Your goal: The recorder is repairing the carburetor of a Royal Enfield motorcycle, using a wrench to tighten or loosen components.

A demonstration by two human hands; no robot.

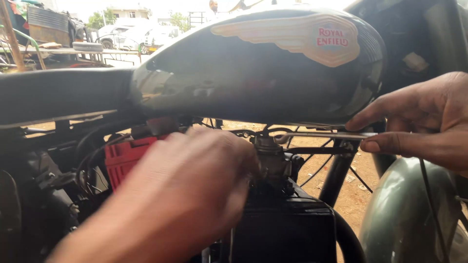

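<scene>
While the right hand pinches the thin metal rod under the tank, left hand curls on the carburetor, grip unclear; I'd keep that rod level.

Narrow gap under fuel tank, crowded by carburettor, cables, frame tube

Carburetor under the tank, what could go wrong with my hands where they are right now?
The left hand blocks your view of the carburetor, so a slip is likelier. The thin metal rod pinched in the right hand lies close under the glossy tank and could scratch it.
</scene>
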